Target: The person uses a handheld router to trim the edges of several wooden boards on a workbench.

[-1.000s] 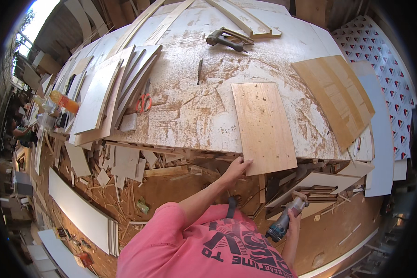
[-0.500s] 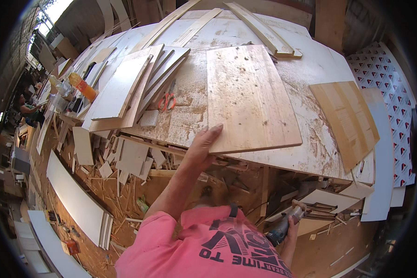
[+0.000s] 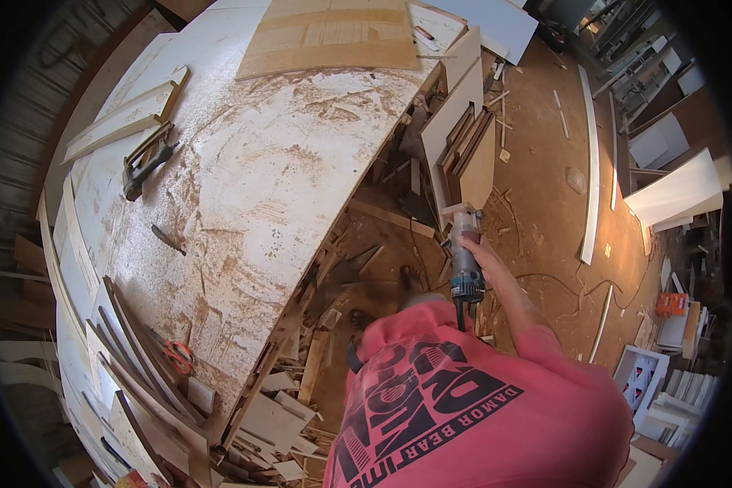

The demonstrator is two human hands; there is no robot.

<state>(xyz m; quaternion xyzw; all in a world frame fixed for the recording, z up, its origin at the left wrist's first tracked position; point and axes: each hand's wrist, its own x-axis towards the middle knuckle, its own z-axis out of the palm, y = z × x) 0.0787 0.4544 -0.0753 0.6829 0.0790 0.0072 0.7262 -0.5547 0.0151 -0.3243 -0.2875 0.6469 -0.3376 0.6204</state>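
My right hand (image 3: pixel 481 254) is wrapped round the grey metal body of a trim router (image 3: pixel 466 264), off the near edge of the worktable (image 3: pixel 301 203). The router's base points away from me, and its dark teal end and black cord are toward my shirt. My left hand is out of view. Sawdust lies over the white tabletop. On it rest a dark hand tool (image 3: pixel 146 171), a thin dark curved piece (image 3: pixel 168 240) and orange-handled scissors (image 3: pixel 179 358). A tan board (image 3: pixel 333 37) lies at the far end.
Stacked boards (image 3: pixel 138 350) lie at the table's left. Below its edge are wood offcuts (image 3: pixel 276 423) and leaning panels (image 3: pixel 464 138). A black cord (image 3: pixel 561 281) and a long white strip (image 3: pixel 590 171) lie on the brown floor. A white crate (image 3: pixel 638 378) stands at right.
The view has swung right. The pale wooden panel my left hand was gripping, and that hand, are no longer in sight. My right hand still holds the router.
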